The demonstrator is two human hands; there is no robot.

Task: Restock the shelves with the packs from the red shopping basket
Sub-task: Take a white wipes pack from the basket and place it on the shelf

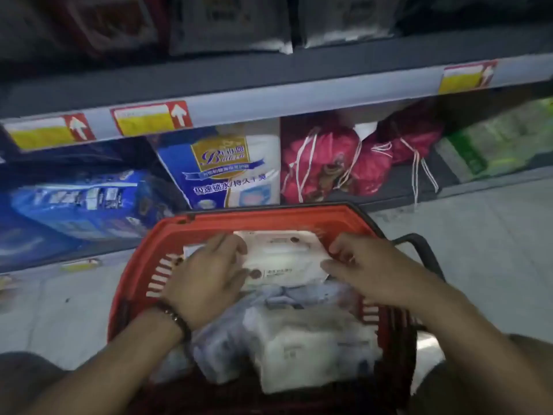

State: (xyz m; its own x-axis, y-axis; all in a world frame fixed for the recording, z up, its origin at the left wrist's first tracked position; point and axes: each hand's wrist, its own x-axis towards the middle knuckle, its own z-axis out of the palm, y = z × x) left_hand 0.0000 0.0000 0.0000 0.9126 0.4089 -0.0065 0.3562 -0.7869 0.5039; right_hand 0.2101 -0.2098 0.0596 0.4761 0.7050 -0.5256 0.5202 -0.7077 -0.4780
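Both hands on top white pack [284,256] in red basket [269,215]; lift not yet done.

Left hand [206,274] & right hand [368,265] take opposite ends of the pack, fingers [229,245] curled over its edges & clamped on it, prob. so the soft wrap comes out level. Pack lies at basket's far end, atop other packs [299,339]. Basket sits on floor [478,250] just before lower shelf [466,187], so reach is short. Pack's print too blurred to read. Blue-white shelf pack [227,169] behind: gold label w/ script starting "B", Chinese text below, not legible for sure. Yellow price tags [149,118] carry white up-arrows on red, i.e. likely pricing goods above.
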